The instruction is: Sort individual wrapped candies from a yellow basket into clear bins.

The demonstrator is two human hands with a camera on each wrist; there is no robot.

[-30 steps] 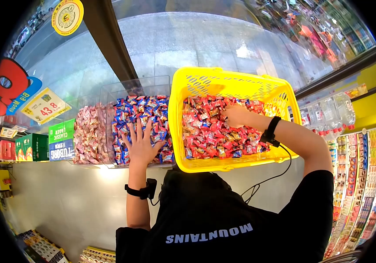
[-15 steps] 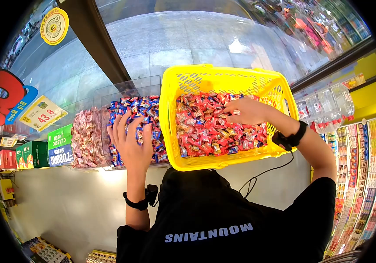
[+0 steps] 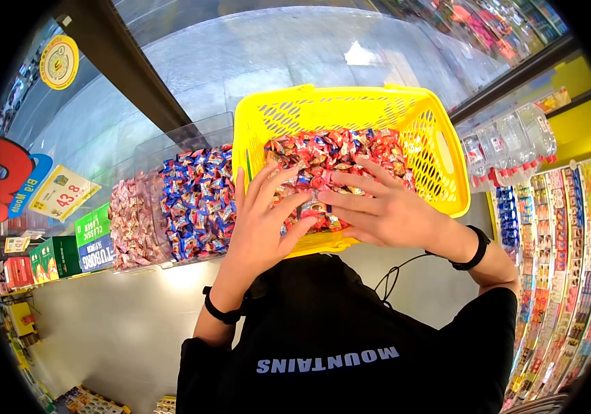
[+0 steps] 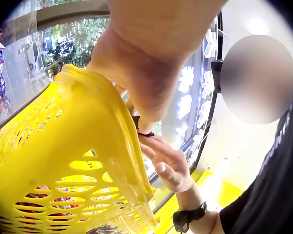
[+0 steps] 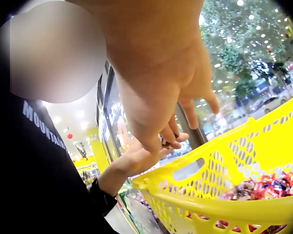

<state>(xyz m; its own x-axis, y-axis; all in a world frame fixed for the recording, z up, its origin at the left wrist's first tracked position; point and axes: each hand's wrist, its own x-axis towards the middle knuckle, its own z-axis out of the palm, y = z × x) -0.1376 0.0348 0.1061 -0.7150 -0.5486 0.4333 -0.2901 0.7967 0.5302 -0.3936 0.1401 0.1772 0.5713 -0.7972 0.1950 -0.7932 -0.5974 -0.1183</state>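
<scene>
My left hand (image 3: 262, 214) and right hand (image 3: 385, 207) meet over the near side of a yellow shopping basket (image 3: 447, 176) heaped with wrapped candies (image 3: 337, 148), mostly red. A dark wrapped candy (image 4: 137, 123) shows at my left thumb tip in the left wrist view, pinched against the fingers, with the right fingertips right under it. From the right wrist, a small wrapped candy (image 5: 164, 141) appears between my right thumb and fingertips, close to the left fingers. My other right fingers stretch forward. I cannot tell whether both views show one candy.
Left of the basket stand clear bins of blue-and-red candies (image 3: 195, 200) and pink candies (image 3: 130, 228). Beyond them are Tuborg boxes (image 3: 95, 238) and a price sign (image 3: 65, 192). Water bottles (image 3: 509, 145) stand at right, before snack shelves (image 3: 557, 276). A window runs behind.
My left hand has left the blue candy bin and moved right over the basket. My right hand has risen from the red candies and come nearer me, beside the left.
</scene>
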